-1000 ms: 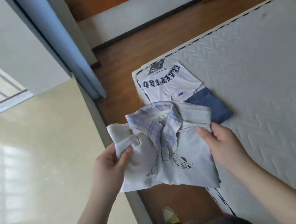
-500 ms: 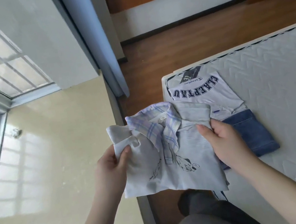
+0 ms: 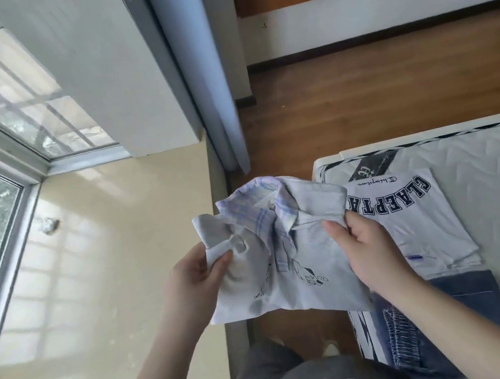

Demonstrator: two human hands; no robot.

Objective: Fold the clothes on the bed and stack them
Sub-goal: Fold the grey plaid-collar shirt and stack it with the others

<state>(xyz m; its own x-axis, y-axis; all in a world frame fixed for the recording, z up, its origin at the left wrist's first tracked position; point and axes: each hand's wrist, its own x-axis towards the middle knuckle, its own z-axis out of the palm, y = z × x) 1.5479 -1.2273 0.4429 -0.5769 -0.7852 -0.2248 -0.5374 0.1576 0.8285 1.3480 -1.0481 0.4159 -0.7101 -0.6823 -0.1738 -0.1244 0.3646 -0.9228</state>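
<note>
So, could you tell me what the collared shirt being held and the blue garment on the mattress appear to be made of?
The collared shirt looks like soft, matte grey cotton knit: it drapes and bunches limply, with a thinner woven plaid collar. The blue garment looks like denim, judging by its mottled indigo surface and heavy pale stitching. Fibre content cannot be confirmed from the look alone.

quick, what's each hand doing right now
Left hand: gripping the grey polo shirt at its left edge.
Right hand: gripping the same shirt at its right edge.
</note>
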